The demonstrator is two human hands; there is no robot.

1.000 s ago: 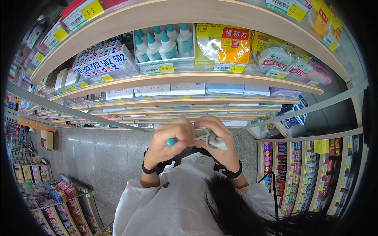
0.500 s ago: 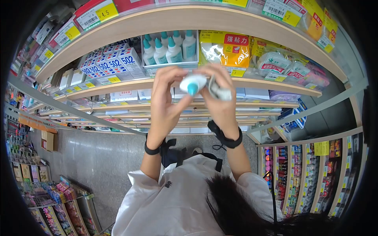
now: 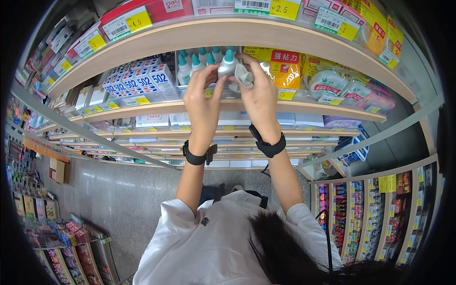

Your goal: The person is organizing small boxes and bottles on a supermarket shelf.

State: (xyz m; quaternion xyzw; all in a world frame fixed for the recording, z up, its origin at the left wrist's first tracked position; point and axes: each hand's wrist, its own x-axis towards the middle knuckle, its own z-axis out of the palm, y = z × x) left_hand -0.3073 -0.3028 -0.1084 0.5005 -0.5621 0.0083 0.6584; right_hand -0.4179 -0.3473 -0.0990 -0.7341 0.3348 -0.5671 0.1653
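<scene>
- Wood-edged store shelves [image 3: 228, 35] curve across the view in tiers, above a grey speckled floor [image 3: 118, 199]; racks of colourful small goods [image 3: 370, 213] stand at the right.
- On the shelf beneath the top board, boxes marked 502 [image 3: 142, 80] sit left of a white tray [image 3: 182, 87], with yellow and orange packets [image 3: 287, 71] to its right.
- Several white bottles with teal caps [image 3: 184, 69] stand in the tray, partly hidden by the hands.
- The left hand [image 3: 203, 90] is narrowly closed, fingers and thumb pinching the lower left side of one held bottle [image 3: 227, 67].
- The right hand [image 3: 259, 88] is partly curled around a crumpled grey cloth [image 3: 243, 76], its index finger reaching near the cap; whether that fingertip touches is unclear.
- The held bottle is at the front right part of the tray, beside the cloth; whether its base touches anything is hidden.
- Its long axis is nearly upright, leaning slightly right in the view, with the pointed teal cap [image 3: 230, 55] upward.
</scene>
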